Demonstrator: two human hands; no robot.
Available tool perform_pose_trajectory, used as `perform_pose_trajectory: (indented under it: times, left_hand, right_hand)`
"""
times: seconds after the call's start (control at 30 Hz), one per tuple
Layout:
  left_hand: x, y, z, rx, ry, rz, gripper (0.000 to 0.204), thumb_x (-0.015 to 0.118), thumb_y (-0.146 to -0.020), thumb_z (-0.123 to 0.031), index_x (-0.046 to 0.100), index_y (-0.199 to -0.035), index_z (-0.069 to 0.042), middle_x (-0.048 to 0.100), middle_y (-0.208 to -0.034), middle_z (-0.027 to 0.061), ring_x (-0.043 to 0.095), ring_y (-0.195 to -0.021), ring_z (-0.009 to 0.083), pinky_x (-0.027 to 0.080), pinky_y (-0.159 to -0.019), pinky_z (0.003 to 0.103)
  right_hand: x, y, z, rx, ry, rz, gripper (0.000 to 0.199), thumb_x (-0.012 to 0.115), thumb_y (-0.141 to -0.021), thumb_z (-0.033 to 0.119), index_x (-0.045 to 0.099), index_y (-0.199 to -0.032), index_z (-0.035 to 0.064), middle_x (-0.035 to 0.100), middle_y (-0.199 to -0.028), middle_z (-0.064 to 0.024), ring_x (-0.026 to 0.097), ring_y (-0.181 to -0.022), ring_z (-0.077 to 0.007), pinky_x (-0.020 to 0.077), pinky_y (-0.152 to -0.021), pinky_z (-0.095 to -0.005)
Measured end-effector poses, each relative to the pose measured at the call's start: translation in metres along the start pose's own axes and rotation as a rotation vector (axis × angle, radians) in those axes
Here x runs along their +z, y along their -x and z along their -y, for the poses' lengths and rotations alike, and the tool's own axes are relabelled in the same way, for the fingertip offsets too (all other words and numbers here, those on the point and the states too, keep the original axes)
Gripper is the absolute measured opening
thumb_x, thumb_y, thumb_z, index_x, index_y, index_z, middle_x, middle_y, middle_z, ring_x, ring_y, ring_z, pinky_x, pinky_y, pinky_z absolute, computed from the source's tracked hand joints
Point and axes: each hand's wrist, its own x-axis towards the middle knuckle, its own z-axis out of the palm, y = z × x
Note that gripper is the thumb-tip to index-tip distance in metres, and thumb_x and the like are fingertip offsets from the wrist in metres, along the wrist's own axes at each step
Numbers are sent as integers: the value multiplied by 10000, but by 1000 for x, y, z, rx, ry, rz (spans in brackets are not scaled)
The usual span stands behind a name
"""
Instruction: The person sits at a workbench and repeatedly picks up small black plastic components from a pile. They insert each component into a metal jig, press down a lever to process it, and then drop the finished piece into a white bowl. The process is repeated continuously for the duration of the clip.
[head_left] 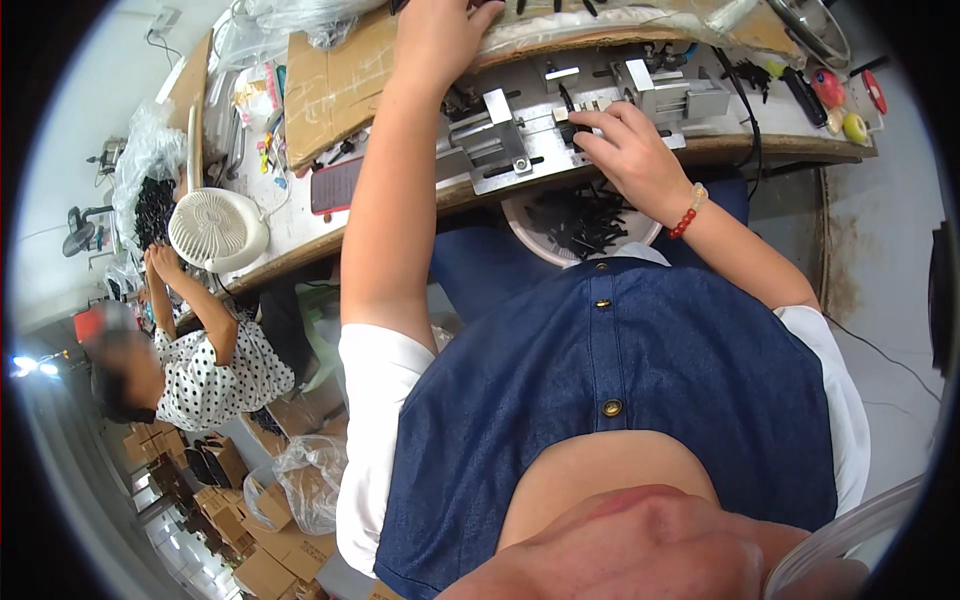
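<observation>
My right hand [632,150] is at the metal clamping fixture [508,180], a bead bracelet on its wrist. Its index finger and thumb are closed round a small black part [569,131] at the fixture's middle, beside a pale block. A thin black piece [565,96] sticks up just behind. Stretched forward at the far edge of the view, my left hand [440,35] is above the cardboard, near several black pieces. Its thumb points right, while the other fingers are cut off by the picture's edge, so what they hold is hidden.
Below the bench edge, a pale basin [535,238] holds many black pieces. A red-edged phone [336,187] and a white fan [218,230] stand to the left. Another person [215,350] works at the left with black pieces. A black cable [757,140] hangs at the right.
</observation>
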Motion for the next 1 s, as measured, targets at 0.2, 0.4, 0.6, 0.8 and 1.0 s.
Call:
perform_pose_trajectory:
  times: [0.2,0.4,0.6,0.8,1.0]
  left_hand:
    - [-5,40,-33,-179,324,-159,210,790,-878,-150,793,-1079,-90,741,-878,89,691,-786,150,524,-668,292]
    - [14,118,-96,-178,516,-131,256,810,-847,-34,797,-1094,-98,637,-1016,50,633,-741,109,516,-605,238]
    - [61,152,-100,-213,422,-111,260,795,-862,-35,792,-1109,-113,573,-1115,75,636,-682,126,538,-609,269]
    - [79,154,-98,-219,367,-89,264,779,-880,-55,772,-1140,-103,664,-1222,68,701,-739,150,574,-656,289]
    - [78,153,-101,-179,324,-127,322,762,-893,-65,747,-1212,-106,712,-1288,70,745,-841,202,597,-689,304]
  right_hand:
    - [-17,-18,-13,-23,-133,-18,195,705,-897,136,666,-1064,42,677,-1205,-71,594,-1057,-286,517,-940,-378]
    - [-47,-89,-99,78,72,-270,159,659,-994,140,708,-1057,3,731,-973,-97,691,-912,-181,547,-797,-337]
    - [-54,-121,-127,437,-372,95,182,688,-967,152,702,-1041,-14,722,-966,-98,675,-852,-192,554,-762,-362]
    - [-65,-104,-139,766,-1358,-240,123,672,-1014,225,652,-1024,105,680,-905,-36,622,-742,-118,526,-662,-262]
    - [-72,-67,-148,739,-1755,-414,114,642,-1036,225,642,-1063,114,688,-921,-31,664,-824,-142,544,-704,-272]
